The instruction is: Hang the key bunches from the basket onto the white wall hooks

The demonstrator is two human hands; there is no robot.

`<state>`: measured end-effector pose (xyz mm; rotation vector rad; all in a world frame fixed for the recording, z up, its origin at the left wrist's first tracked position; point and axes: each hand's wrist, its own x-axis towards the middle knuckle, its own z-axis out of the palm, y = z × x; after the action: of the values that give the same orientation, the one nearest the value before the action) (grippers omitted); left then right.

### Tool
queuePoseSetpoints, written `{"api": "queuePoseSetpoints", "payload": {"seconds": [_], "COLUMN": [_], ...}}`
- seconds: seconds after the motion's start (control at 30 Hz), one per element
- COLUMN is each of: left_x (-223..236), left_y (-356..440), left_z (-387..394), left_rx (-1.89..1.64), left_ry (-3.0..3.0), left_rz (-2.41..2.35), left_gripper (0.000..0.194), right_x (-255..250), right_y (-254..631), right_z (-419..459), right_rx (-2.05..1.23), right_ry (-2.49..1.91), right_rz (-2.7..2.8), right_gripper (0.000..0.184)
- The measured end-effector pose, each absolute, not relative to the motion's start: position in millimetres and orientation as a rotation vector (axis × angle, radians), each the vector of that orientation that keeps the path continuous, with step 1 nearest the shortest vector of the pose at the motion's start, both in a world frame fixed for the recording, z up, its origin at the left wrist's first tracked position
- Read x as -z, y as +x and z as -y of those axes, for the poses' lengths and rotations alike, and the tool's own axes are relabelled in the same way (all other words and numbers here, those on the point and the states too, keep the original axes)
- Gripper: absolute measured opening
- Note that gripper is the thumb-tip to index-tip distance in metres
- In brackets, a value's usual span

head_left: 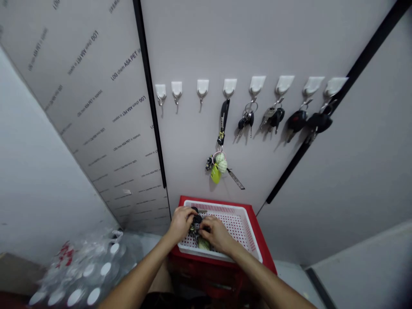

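Both hands are over the white perforated basket (254, 236). My left hand (182, 222) is closed on a dark bunch of keys (197, 218) at the basket's left side. From the right, my right hand (216, 234) meets it with curled fingers pinching at the same bunch; the exact part is partly hidden. Below the fingers, a metal chain and a green charm (203, 244) hang or lie at the basket floor; I cannot tell which.
White hooks (202, 88) line the wall. A black strap (223, 120) with green charms (220, 163) hangs from one; key bunches (246, 120) hang from several others to the right. The basket rests on a red stand (264, 244). Wrapped bottles (86, 270) stand at lower left.
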<state>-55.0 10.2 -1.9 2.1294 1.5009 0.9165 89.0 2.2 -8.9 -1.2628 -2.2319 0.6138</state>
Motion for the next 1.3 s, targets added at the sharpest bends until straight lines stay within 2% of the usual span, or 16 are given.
{"api": "queuePoseSetpoints", "payload": {"seconds": [0.13,0.23,0.4,0.53,0.73,0.9,1.07,1.3], "left_x": [-4.9,-11.6,-33.4,-77.2,-174.9,-231.4,-248.9,-236.8], "left_y": [-52.9,-51.7,-51.2,-50.9,-49.0,-45.9,-42.8,-39.3], "left_z": [2.1,13.3,14.8,2.5,-25.8,-63.9,-92.9,-110.1], "left_rx": [-0.951,-0.974,-1.084,-1.223,-1.516,-1.718,-1.786,-1.749], "left_ry": [2.052,1.86,1.605,1.566,1.632,1.501,1.379,1.444], "left_rz": [-1.44,-1.322,-0.982,-1.044,-1.061,-0.988,-1.06,-1.249], "left_gripper": [0.02,0.027,0.023,0.022,0.016,0.013,0.013,0.017], "right_x": [0.3,-12.0,-56.0,-111.3,-201.6,-251.4,-267.1,-257.4], "right_y": [86.3,82.9,79.6,78.9,70.4,55.4,46.0,47.1], "right_z": [2.9,3.7,-2.5,-9.0,-27.3,-57.4,-86.0,-99.6], "right_rx": [-0.937,-1.189,-1.281,-1.182,-0.812,-0.605,-0.494,-0.393], "right_ry": [-1.22,-1.185,-1.066,-1.004,-0.891,-0.745,-0.857,-1.025], "right_rz": [1.972,1.742,1.643,1.698,1.655,1.549,1.468,1.522], "right_gripper": [0.009,0.008,0.016,0.016,0.01,0.015,0.016,0.023]}}
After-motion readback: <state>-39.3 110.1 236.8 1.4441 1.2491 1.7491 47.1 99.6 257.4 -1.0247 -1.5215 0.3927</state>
